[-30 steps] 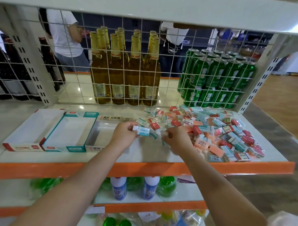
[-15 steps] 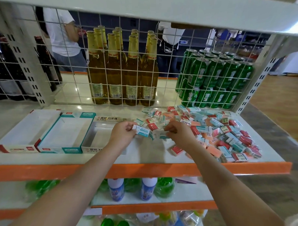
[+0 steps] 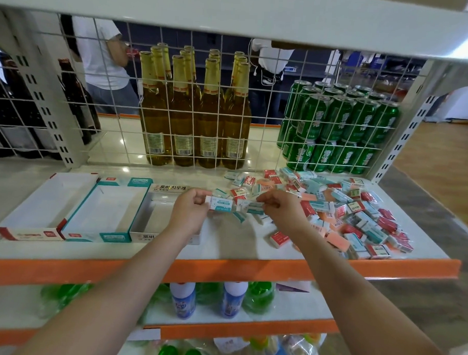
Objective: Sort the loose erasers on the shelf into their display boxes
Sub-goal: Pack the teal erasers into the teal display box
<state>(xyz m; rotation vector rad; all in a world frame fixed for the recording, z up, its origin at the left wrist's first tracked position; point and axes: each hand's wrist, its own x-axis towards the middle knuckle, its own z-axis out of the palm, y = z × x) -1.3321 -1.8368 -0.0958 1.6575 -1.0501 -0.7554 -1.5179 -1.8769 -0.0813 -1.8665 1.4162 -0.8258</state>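
Above the shelf's point(image 3: 224, 253) middle, my left hand point(image 3: 190, 211) is pinching a teal-labelled rectangular eraser point(image 3: 221, 204); my right hand point(image 3: 281, 209) is pinching a wrapped one point(image 3: 250, 206).

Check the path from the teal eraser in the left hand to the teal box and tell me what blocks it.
Nothing visible blocks it. The left hand holds the teal eraser above the shelf, just right of the white box. The teal box is one box further left, open on top and empty, so the eraser only has to pass over the white box.
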